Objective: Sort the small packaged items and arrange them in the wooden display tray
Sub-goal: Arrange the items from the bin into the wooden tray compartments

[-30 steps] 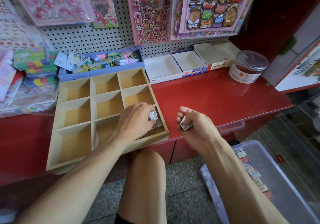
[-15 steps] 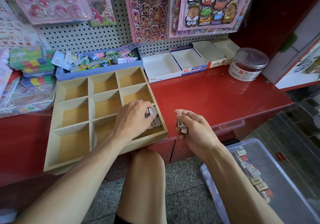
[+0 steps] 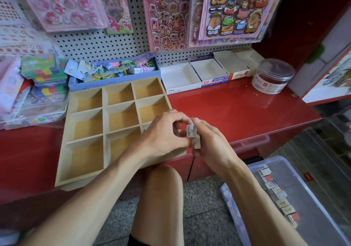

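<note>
your left hand (image 3: 163,131) and right hand (image 3: 210,141) meet mid-frame, both pinching small grey packaged items (image 3: 190,131) over the wooden tray's (image 3: 85,141) lower right corner.

Both hands (image 3: 187,137) meet, fingers curled, pinching small packet (image 3: 190,131).

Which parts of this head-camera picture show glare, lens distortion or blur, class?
Head view: soft glare streaks the glossy red counter below the clear jar; the wide lens bows the wooden tray and stretches the forearms at the edges; the small packet between the left hand and right hand looks slightly soft.
</note>
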